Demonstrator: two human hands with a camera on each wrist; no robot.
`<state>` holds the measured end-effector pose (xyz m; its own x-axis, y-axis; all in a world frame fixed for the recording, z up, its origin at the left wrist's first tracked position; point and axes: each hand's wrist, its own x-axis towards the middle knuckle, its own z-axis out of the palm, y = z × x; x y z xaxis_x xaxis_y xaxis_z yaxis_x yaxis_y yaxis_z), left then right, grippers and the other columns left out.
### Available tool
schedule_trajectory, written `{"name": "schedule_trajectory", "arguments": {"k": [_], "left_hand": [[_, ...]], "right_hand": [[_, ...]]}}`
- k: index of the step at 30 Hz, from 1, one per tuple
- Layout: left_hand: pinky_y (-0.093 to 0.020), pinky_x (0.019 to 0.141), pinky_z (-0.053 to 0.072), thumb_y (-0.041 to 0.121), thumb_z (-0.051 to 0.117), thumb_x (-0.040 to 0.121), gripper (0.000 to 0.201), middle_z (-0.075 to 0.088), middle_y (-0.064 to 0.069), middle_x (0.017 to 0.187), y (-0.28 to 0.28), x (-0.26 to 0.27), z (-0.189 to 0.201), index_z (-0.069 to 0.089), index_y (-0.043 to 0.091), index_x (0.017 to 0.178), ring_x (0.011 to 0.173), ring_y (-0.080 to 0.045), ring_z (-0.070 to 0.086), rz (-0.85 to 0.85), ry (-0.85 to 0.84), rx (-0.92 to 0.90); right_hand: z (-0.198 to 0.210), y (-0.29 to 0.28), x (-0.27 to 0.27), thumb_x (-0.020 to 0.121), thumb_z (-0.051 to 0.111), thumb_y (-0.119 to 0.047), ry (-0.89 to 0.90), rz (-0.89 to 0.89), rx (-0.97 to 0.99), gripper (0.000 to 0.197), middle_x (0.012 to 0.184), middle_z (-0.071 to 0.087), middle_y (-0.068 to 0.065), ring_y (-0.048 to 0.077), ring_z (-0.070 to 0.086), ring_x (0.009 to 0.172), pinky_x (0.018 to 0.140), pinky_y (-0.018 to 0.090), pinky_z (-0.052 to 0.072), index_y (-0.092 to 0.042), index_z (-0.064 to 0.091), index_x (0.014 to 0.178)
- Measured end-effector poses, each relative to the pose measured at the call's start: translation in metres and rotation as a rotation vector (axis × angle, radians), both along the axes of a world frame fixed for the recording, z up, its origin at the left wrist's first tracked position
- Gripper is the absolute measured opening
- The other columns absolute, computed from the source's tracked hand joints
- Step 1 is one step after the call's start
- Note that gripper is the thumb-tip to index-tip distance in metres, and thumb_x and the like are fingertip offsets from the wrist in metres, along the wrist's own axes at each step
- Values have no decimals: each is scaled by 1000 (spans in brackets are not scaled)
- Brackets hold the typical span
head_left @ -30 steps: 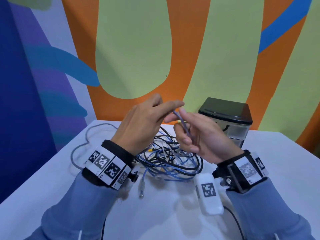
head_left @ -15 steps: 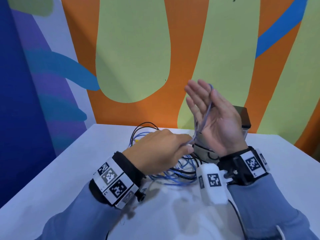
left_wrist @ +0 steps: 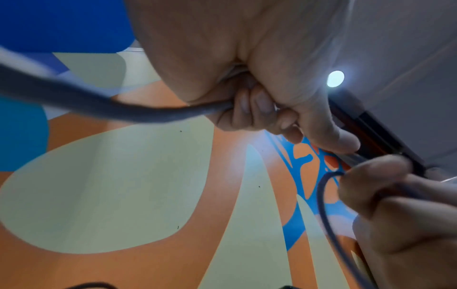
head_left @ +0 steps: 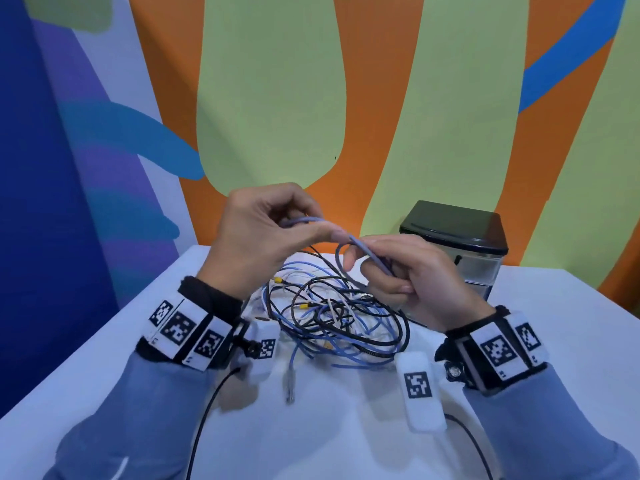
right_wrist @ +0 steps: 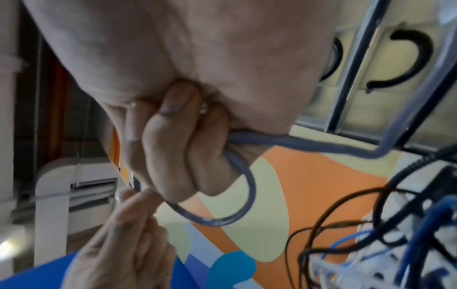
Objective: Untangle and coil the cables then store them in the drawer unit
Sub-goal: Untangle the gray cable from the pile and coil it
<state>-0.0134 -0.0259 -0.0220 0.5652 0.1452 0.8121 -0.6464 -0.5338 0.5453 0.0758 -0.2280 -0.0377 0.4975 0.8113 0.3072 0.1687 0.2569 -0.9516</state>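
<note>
We found a smooth white table (head_left: 554, 341) set against a wall (head_left: 277, 98) painted in flat orange, pale green and blue shapes. At the table's far right corner stood the drawer unit (head_left: 453, 244), a squat box with a glossy black lid over clear plastic drawers; in the right wrist view we noted curved black handles (right_wrist: 400, 58) on two drawer fronts.

Between the forearms lay the pile of cables (head_left: 332, 317), a loose round tangle of thin black, blue and white leads, some tipped yellow, resting on the table just in front of the drawer unit. One strand ran out towards us and ended in a clear plug (head_left: 289, 379).

Both hands were raised above the pile, close together. The left hand (head_left: 256, 237) had its fingers curled and its thumb pressed down, pinching the grey-blue cable (head_left: 367, 252), a round, smooth, rubbery lead. The right hand (head_left: 412, 282) was closed in a fist round the same cable, which curved in a small loop below its fingers (right_wrist: 173, 148) and trailed down to the pile.

Blue sleeves (head_left: 145, 410) and bands with black-and-white square markers (head_left: 183, 330) covered both wrists.
</note>
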Motion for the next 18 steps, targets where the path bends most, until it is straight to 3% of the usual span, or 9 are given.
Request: {"name": "schedule_trajectory", "arguments": {"k": [3,5,6,8,11,13,15,16,18], "left_hand": [[-47,58,44,32,87,84,18,73,-9,72,1,7,-5,83,15,87,64,-35,54,26,0,1],[-34,56,40,40,74,94,20,67,11,66,-4,12,-9,84,23,98,59,-15,50,47,66,0],[-30,54,37,44,66,100,21,60,15,62,-7,16,-12,83,32,103,56,-10,48,60,124,33],[-31,52,39,42,55,109,19,58,11,62,-14,24,-21,74,47,110,49,-9,51,97,279,133],[-43,51,51,27,51,111,24,68,0,72,-29,30,-36,56,34,134,48,-12,60,110,482,330],[-47,56,44,30,52,109,28,64,-4,65,-41,25,-41,51,30,137,55,-21,58,122,486,525],[-45,60,34,32,56,105,26,52,0,59,-50,17,-41,58,23,130,65,-30,54,152,442,666],[-45,59,36,33,58,104,20,49,1,59,-54,14,-39,64,19,116,65,-32,52,163,399,716],[-42,55,38,36,64,102,26,45,4,55,-55,8,-33,66,16,86,56,-28,45,148,260,772]], "right_hand": [[3,-3,-5,106,40,-25,139,134,115,40,52,25,-3,5,20,41,43,23,12,-4,73,102],[3,-4,-7,107,38,-25,179,142,191,43,52,35,-2,4,22,40,43,22,16,-1,71,119],[3,-4,-9,108,36,-24,187,137,233,44,53,41,-1,6,20,39,43,21,18,1,68,128],[3,-1,-12,109,34,-22,213,123,324,47,60,57,4,8,20,37,44,17,29,4,57,141],[2,4,-10,110,35,-22,278,46,465,48,90,76,11,10,53,45,53,19,45,6,49,147],[1,5,-6,113,34,-21,308,-54,561,45,110,77,17,17,75,77,66,22,57,6,47,146],[-1,6,1,114,34,-21,254,-212,590,42,120,75,21,27,76,106,82,26,61,4,44,146],[-3,7,4,114,34,-22,206,-294,570,41,119,75,21,30,75,110,85,28,61,2,44,147],[-7,7,8,115,35,-25,78,-426,441,38,106,79,16,28,78,98,80,29,60,-6,47,146]]}}
